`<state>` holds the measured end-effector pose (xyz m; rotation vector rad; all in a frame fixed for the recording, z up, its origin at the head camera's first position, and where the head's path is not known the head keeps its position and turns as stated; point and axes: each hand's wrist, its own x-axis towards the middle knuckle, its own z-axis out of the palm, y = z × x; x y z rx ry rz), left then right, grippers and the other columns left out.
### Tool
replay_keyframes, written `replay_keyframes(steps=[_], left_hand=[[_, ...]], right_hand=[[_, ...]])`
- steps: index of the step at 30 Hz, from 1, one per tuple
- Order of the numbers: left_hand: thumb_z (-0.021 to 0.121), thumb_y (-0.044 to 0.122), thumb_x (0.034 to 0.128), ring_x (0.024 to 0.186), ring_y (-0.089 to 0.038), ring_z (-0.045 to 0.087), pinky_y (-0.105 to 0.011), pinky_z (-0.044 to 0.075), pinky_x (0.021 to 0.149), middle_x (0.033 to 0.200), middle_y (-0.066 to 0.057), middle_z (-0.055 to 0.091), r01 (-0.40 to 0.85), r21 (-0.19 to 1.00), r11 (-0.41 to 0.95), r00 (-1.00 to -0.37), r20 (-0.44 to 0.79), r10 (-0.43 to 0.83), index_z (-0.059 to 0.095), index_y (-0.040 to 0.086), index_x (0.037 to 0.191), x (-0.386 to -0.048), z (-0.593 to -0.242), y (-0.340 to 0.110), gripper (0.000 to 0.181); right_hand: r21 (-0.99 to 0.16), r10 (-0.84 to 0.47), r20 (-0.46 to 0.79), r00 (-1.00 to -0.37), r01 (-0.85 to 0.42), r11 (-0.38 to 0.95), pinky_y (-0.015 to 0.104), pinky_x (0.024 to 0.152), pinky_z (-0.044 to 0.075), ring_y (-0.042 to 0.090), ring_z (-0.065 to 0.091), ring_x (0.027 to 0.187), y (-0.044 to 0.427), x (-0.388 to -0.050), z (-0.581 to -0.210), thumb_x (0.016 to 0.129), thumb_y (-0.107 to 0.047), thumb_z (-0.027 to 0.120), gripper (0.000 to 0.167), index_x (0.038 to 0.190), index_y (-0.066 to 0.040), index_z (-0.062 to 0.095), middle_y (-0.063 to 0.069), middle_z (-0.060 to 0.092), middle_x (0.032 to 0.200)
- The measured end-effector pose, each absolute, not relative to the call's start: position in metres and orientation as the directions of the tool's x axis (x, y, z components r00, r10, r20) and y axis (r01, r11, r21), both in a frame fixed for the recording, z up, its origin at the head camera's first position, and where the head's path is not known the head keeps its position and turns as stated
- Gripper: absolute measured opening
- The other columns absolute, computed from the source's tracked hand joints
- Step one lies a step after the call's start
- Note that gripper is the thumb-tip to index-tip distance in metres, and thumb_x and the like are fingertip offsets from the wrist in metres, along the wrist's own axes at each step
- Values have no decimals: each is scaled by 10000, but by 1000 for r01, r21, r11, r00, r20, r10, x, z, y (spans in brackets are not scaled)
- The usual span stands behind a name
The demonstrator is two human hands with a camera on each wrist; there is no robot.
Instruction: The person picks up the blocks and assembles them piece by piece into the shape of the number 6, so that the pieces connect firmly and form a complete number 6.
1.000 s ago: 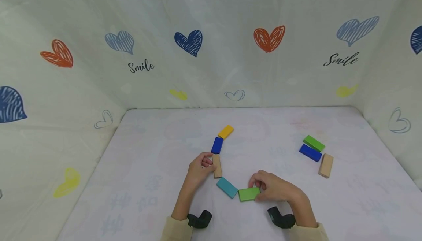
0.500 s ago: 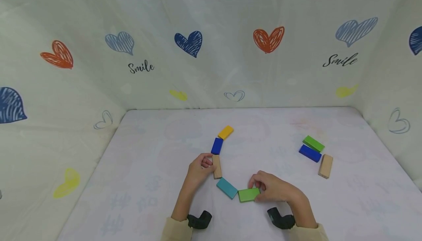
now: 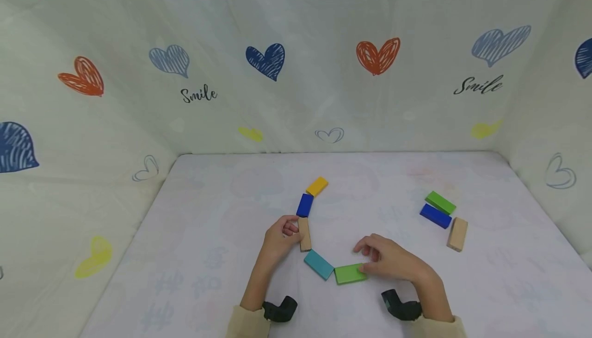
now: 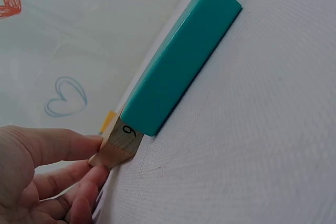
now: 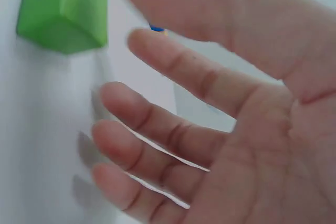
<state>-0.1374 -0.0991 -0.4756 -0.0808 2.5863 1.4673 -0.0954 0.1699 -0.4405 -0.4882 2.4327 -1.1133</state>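
Note:
In the head view, my left hand [image 3: 280,238] holds a plain wooden block [image 3: 304,235] by its left side, with curled fingers. The left wrist view shows the thumb and fingertips on this wooden block [image 4: 122,141], which bears a printed digit. Its near end meets a teal block [image 3: 318,264], whose other end touches a light green block [image 3: 348,274]. My right hand [image 3: 393,259] hovers just right of the green block, the thumb above its end. In the right wrist view, the fingers [image 5: 173,124] are spread and apart from the green block [image 5: 63,11].
Beyond the wooden block, a blue block [image 3: 304,205] and a yellow block [image 3: 317,186] continue the curved row. At the right lie another green block [image 3: 440,202], a blue block [image 3: 435,216] and a wooden block [image 3: 457,234]. A white cloth covers the table [image 3: 222,194].
My right hand has let go of the light green block and moved slightly right, its fingers spreading. My left hand and the row of blocks stay where they were.

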Motion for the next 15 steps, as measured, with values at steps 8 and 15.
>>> replay_keyframes(steps=[8, 15], left_hand=[[686, 116, 785, 822, -151, 496, -259, 404, 682, 898, -36, 596, -139, 844, 518, -984, -178, 25, 588, 80, 1177, -138, -475, -98, 406], [686, 104, 784, 819, -152, 495, -259, 405, 684, 900, -47, 599, -135, 848, 512, -984, -176, 33, 585, 70, 1178, -138, -475, -98, 408]], right_hand=[[-759, -247, -127, -961, -66, 647, 213, 726, 461, 128, 511, 874, 196, -98, -434, 868, -341, 627, 410, 1171, -68, 575, 17, 588, 976], [-721, -50, -53, -997, 4, 693, 177, 779, 463, 218, 553, 991, 219, -96, -434, 894, -380, 586, 467, 1227, -55, 547, 91, 605, 1093]])
